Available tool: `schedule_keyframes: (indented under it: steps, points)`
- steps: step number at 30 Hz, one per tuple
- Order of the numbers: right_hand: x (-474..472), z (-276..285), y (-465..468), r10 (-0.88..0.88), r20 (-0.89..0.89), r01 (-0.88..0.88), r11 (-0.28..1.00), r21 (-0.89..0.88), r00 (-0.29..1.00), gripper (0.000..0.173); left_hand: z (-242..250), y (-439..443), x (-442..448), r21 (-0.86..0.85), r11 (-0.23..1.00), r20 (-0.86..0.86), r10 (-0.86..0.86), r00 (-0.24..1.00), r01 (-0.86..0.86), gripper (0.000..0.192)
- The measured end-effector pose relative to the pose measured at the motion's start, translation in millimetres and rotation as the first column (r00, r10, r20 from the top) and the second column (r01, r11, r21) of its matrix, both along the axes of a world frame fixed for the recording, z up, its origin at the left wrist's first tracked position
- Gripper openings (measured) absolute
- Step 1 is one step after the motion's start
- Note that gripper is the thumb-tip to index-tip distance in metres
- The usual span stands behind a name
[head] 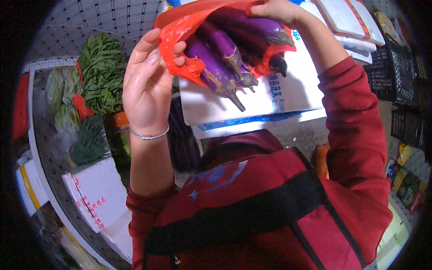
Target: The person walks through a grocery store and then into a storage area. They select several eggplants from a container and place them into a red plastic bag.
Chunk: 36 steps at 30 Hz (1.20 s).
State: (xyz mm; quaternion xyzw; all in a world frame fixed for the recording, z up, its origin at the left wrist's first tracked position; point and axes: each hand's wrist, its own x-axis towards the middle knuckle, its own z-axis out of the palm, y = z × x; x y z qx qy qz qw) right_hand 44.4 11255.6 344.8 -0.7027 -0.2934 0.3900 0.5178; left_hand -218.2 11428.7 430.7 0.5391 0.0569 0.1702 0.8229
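Note:
Several purple eggplants (216, 57) lie in a red plastic bag (182, 25), their stem ends pointing out of its mouth towards me. Beneath them is a white foam box (209, 108) that bears blue writing. On the left, my left hand (146, 77) grips the bag's edge, with the plastic between the thumb side and the fingertips that show inside the rim. My right hand (280, 11) is at the bag's far right rim, its fingertips over the upper eggplants. Part of that hand is cut off by the picture's top edge, and whether it holds the plastic I cannot tell.
Leafy greens (103, 74), bagged vegetables (54, 87) and a dark green bundle (89, 140) lie at the left. Nearer me is a white foam box (98, 195) with red writing. Long dark eggplants (182, 138) stand beside my left forearm. Black crates (384, 67) and foam boxes (344, 17) are at the right.

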Motion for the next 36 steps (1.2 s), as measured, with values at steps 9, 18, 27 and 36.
schedule_keyframes:
  steps: [9,18,27,36]
  points:
    - [-55.6,-72.4,-2.1,0.042,0.933,0.332,0.928,-0.169,0.358,0.022,-8.4,18.5,-14.5,-0.134,0.990,0.035,-0.029,0.999,0.034,0.042]
    - [-73.8,-20.4,15.0,-0.154,-0.098,0.161,0.984,0.069,0.983,0.036,-2.3,12.1,-23.6,-0.076,0.996,-0.050,0.040,0.998,-0.043,0.038]
    - [-31.5,-66.4,-5.2,0.036,0.938,0.279,0.950,-0.139,0.344,0.019,7.2,6.1,-4.5,-0.133,0.988,-0.004,-0.085,0.996,0.084,0.039]
    - [-111.1,-86.1,-10.1,0.073,0.991,-0.067,0.996,-0.066,0.111,0.011,3.9,3.2,2.5,-0.203,0.974,0.012,-0.099,0.995,0.099,0.042]
